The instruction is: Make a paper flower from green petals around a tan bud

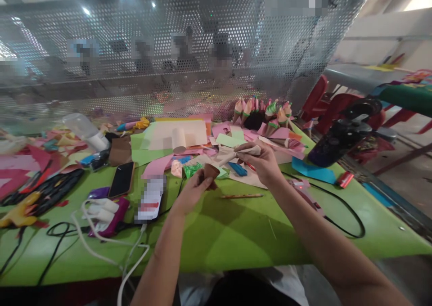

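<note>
Over the green tabletop (243, 240), I watch two bare hands, near each other but apart, each closed on a small piece. The left hand (197, 186) has its thumb and fingers wrapped around a brown paper cone (212, 172); the flared end sticks out past the fingertips toward the right, while the rest is partly hidden by the grip. The right hand (263, 164) pinches a cream paper twist (253, 150) between thumb and fingers, one end showing above the thumb and the other slanting down toward the cone. Blur keeps me from telling exactly where that lower end stops.

As for materials, I make out the cone as matt and stiff, curved into a round mouth, and the twist as soft, wrinkled and narrow. Beneath the hands lies a slim wooden pencil (241, 196) on the smooth, faintly shiny green. Crinkled green film (191, 170) sits just behind the left hand. Farther back, I see flat cream paper sheets (192, 132) with a curled roll (178, 140) on them, and to their right a cluster of paper ice-cream cones (272, 110) with swirled, pastel tops.
</note>
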Action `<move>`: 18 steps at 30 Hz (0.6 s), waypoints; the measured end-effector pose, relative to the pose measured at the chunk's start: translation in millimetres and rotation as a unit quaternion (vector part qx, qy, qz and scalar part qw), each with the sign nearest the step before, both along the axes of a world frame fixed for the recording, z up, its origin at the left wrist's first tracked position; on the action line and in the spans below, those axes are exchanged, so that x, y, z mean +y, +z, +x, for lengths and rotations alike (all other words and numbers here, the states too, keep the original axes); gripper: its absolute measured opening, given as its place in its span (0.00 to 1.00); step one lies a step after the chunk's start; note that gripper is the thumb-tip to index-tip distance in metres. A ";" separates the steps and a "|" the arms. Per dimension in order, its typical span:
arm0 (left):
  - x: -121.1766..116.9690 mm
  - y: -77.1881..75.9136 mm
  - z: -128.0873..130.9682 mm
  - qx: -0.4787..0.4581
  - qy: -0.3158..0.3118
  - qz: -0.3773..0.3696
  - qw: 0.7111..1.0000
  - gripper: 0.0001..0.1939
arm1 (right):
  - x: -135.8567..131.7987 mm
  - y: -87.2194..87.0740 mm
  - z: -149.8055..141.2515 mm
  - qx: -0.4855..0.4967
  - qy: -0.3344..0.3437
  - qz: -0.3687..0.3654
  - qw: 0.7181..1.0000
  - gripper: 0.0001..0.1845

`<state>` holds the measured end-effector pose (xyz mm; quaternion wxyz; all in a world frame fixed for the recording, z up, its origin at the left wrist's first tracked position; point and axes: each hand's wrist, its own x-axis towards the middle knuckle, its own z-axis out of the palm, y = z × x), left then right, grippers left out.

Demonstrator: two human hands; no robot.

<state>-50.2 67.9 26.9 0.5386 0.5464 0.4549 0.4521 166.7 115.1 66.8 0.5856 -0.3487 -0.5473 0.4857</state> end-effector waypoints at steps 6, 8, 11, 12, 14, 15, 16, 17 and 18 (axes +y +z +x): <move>-5.6 3.0 5.1 -0.030 -0.006 -0.037 0.999 0.22 | -6.6 -4.6 -5.3 -0.038 0.022 0.038 0.998 0.09; -5.3 2.2 7.8 -0.031 -0.006 -0.032 0.999 0.28 | -10.9 -4.0 -7.6 -0.067 0.020 0.059 0.996 0.08; -4.0 -1.1 11.6 -0.039 -0.002 -0.039 0.998 0.32 | -19.3 -0.9 -10.7 -0.121 0.020 0.094 0.988 0.06; -3.6 -2.8 12.6 -0.043 0.000 -0.042 0.998 0.32 | -22.0 0.0 -11.6 -0.141 0.021 0.109 0.984 0.04; -3.0 -6.6 14.0 -0.052 0.001 -0.041 0.998 0.30 | -26.6 0.7 -13.8 -0.182 0.025 0.143 0.973 0.03; -2.7 -8.4 14.4 -0.049 0.002 -0.034 0.998 0.28 | -28.2 0.4 -15.1 -0.200 0.028 0.158 0.966 0.03; -2.6 -9.9 14.8 -0.039 0.001 -0.025 0.999 0.26 | -29.5 -0.5 -16.6 -0.216 0.032 0.172 0.961 0.04; -2.6 -11.0 15.2 -0.028 -0.001 -0.016 0.999 0.24 | -30.4 -1.7 -18.3 -0.229 0.038 0.184 0.955 0.05; -2.7 -11.8 15.6 -0.017 -0.003 -0.008 1.000 0.22 | -31.1 -3.1 -20.1 -0.240 0.045 0.195 0.950 0.06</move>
